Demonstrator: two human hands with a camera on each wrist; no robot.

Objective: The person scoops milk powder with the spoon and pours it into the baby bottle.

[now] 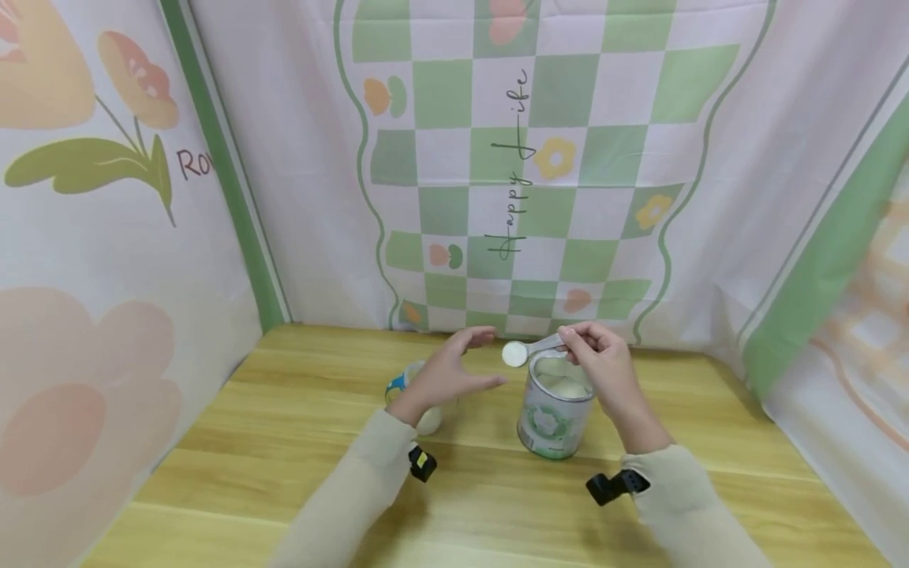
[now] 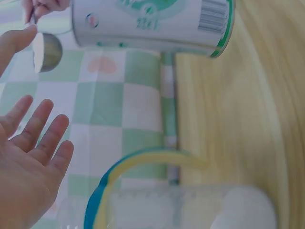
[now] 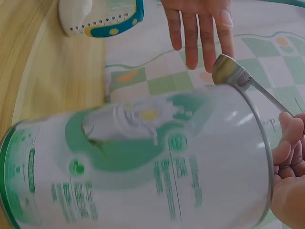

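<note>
A scoop [image 1: 531,348] is held by its long handle in the grip of the right hand [image 1: 604,359]. The handle is pinched between thumb and fingers, so that grip is narrow. White powder [image 1: 514,355] can be seen filling the round cup of the scoop. The cup is held up near the top of a can [image 1: 554,426], just to the left of its rim in the head view. Whether the rim is touched by the scoop cannot be told.

The can is stood upright on the wooden counter [image 1: 497,513]. Its top is open, and more white powder is seen inside. Its side is covered with green and white pictures and small print.

The grip of the left hand [image 1: 449,369] is wide. The thumb and fingers are spread apart, and nothing is held in them. They are pointed toward the scoop, with a gap left between.

Behind the left wrist, a clear bottle [image 1: 429,422] is partly hidden. It is set on the counter, well apart from the can. A blue and yellow handle [image 1: 394,385] is fixed to it. Something white is seen low in the bottle, but what it is cannot be told.

At the back, a cloth [image 1: 490,158] is hung, with green and white squares printed on it.
</note>
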